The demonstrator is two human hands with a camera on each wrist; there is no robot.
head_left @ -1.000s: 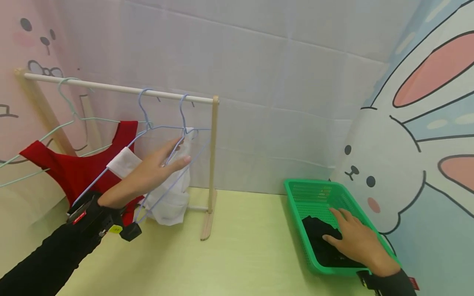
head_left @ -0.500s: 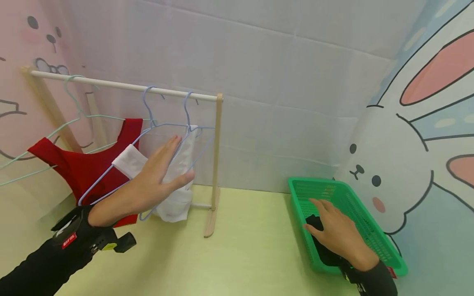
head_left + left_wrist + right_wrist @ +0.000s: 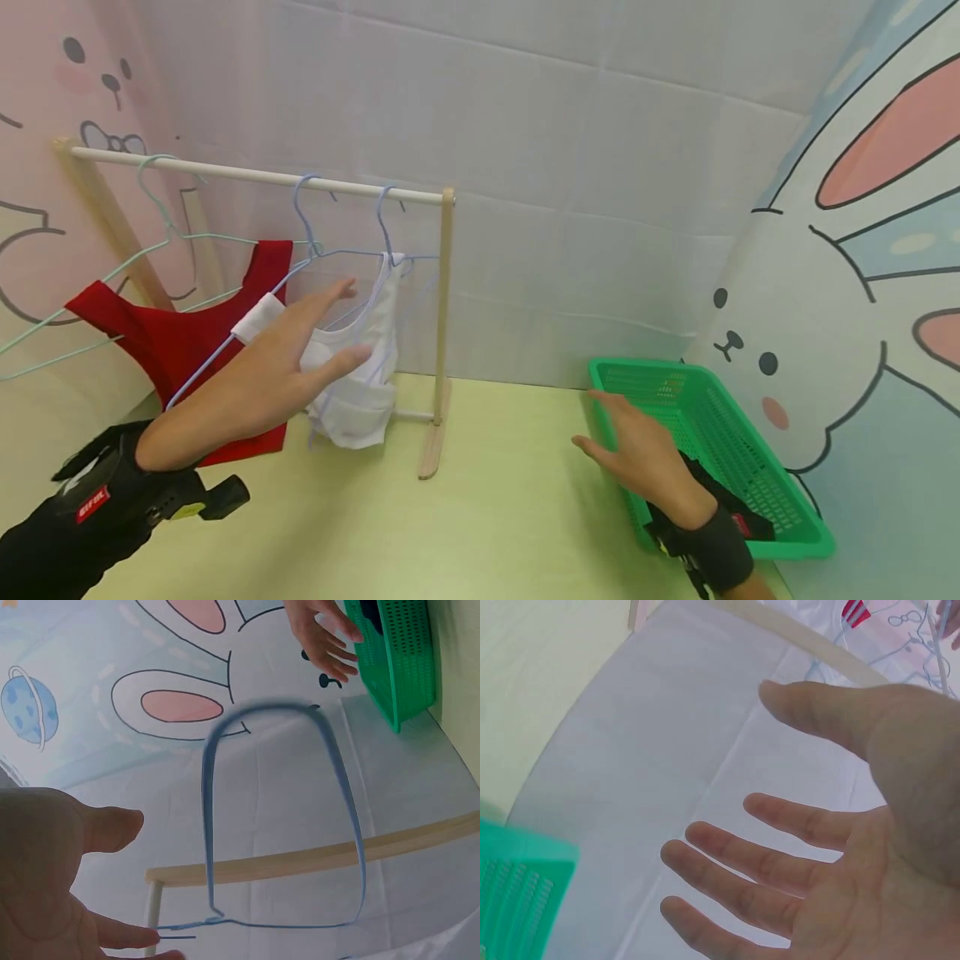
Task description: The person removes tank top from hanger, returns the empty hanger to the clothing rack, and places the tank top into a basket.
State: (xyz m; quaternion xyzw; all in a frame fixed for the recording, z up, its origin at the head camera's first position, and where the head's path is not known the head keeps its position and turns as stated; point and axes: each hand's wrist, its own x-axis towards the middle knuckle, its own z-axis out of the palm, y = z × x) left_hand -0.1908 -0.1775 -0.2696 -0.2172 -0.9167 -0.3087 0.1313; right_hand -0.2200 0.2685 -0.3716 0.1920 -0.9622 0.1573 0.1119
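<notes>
My left hand (image 3: 273,367) is held out with straight fingers in front of a white sleeveless top (image 3: 360,404) on a blue hanger (image 3: 303,212). No grip on the top or hanger shows. In the left wrist view, the hanger's blue loop (image 3: 208,795) stands apart from the thumb. A red sleeveless garment (image 3: 180,342) hangs to the left on a mint green hanger (image 3: 153,196). My right hand (image 3: 648,458) hovers over the near left side of a green basket (image 3: 806,546), its fingers spread and holding nothing. Black cloth (image 3: 738,512) lies in the basket, partly hidden by that wrist.
A clothes rack with a white rail (image 3: 240,172) and wooden posts (image 3: 444,308) stands at the left. Another blue hanger (image 3: 384,221) hangs near its right end. The pale yellow table (image 3: 510,500) runs between rack and basket, with a white cloth backdrop (image 3: 540,208) behind.
My left hand has drawn back left from the white top and its hanger. My right hand has moved left from over the black cloth toward the basket's left rim.
</notes>
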